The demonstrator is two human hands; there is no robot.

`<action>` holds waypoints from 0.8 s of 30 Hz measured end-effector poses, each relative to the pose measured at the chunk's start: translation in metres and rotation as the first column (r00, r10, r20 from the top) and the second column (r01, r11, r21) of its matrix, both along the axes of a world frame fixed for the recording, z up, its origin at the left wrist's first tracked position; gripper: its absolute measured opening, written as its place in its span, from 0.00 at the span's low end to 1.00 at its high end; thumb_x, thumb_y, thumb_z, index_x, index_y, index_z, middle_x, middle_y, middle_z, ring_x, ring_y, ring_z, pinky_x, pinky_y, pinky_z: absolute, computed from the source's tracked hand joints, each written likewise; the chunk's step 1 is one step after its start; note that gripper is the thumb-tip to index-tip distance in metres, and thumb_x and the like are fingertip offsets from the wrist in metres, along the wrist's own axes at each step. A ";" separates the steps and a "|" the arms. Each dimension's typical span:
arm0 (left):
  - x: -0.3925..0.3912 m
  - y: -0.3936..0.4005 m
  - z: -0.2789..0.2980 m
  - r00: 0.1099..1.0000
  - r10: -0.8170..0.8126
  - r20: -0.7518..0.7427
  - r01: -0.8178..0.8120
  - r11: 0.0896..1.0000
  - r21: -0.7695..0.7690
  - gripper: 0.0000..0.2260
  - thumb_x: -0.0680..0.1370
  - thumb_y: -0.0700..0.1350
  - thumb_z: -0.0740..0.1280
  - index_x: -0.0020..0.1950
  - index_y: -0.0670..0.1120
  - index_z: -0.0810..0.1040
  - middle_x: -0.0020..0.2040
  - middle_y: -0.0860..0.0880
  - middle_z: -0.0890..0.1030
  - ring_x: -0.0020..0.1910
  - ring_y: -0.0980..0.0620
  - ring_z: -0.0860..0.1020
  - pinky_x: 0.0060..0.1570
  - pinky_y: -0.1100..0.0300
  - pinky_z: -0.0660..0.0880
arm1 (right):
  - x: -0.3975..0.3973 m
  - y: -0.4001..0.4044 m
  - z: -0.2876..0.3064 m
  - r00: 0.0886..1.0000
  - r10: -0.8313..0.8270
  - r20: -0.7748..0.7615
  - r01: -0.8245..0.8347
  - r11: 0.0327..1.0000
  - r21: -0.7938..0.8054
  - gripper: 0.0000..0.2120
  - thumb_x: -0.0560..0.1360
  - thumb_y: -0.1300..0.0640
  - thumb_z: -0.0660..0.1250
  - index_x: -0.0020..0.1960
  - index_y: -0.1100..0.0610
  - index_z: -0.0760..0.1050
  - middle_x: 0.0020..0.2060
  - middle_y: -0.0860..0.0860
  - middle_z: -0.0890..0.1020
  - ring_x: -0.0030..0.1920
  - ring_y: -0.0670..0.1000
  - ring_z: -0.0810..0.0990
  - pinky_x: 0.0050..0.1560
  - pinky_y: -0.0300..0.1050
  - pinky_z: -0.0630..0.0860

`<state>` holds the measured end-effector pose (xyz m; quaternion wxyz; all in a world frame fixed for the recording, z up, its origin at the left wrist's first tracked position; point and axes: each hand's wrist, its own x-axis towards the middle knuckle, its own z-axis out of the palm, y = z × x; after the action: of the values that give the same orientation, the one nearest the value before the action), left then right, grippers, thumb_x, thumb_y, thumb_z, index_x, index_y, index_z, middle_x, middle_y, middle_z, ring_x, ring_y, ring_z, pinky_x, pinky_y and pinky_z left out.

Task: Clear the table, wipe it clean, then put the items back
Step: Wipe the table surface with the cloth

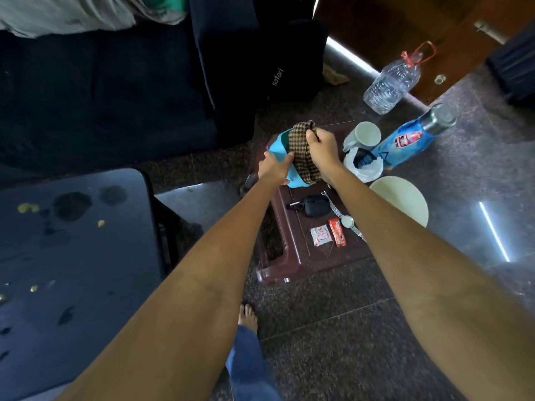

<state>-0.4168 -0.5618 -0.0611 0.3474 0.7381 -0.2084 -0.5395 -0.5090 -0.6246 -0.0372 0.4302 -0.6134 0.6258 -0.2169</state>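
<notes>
A dark table [86, 256] at the left carries wet stains and yellow crumbs. Over the far end of a brown plastic stool [307, 256] my left hand [275, 167] grips a light blue container [279, 146]. My right hand [322, 149] pinches the top of a brown checked cloth [304, 151] that hangs against the container. On the stool lie a black key pouch [314, 205], a wristwatch [346, 220], a white sachet [320, 235] and a red packet [337, 231].
On the floor to the right stand a white mug [364, 136], a blue flask [411, 140], a clear water bottle [390, 82], a white bowl with something dark in it [363, 166] and a pale plate [402, 199]. A black bag [275, 59] is behind. My bare foot [247, 315] is below.
</notes>
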 end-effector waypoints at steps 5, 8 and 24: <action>-0.005 -0.006 -0.010 0.998 -0.066 -0.003 0.066 0.996 0.056 0.14 0.78 0.39 0.63 0.62 0.36 0.73 0.61 0.39 0.78 0.53 0.40 0.81 0.49 0.49 0.81 | -0.012 -0.013 0.020 0.960 -0.257 0.114 0.276 0.940 -0.202 0.10 0.80 0.61 0.55 0.41 0.60 0.68 0.35 0.51 0.73 0.41 0.51 0.71 0.39 0.39 0.61; -0.004 -0.001 -0.005 0.995 -0.095 0.022 0.094 0.993 0.066 0.18 0.79 0.44 0.62 0.65 0.36 0.71 0.64 0.39 0.75 0.60 0.41 0.77 0.57 0.48 0.77 | -0.005 -0.016 0.041 0.928 -0.279 0.248 0.314 0.942 -0.118 0.12 0.80 0.62 0.54 0.43 0.65 0.72 0.34 0.52 0.73 0.40 0.51 0.70 0.42 0.41 0.65; 0.163 0.220 -0.019 0.659 0.609 -0.442 -0.677 0.736 0.004 0.17 0.76 0.46 0.68 0.59 0.37 0.76 0.48 0.43 0.82 0.46 0.45 0.81 0.47 0.51 0.80 | 0.164 0.204 -0.011 0.889 -0.073 0.453 -0.267 0.720 0.641 0.17 0.76 0.45 0.63 0.56 0.58 0.78 0.52 0.53 0.83 0.49 0.50 0.83 0.49 0.46 0.80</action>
<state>-0.2536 -0.3421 -0.0799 0.6099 0.6011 0.1027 -0.5061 -0.3446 -0.4207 -0.0485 0.7692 -0.3756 0.5107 -0.0808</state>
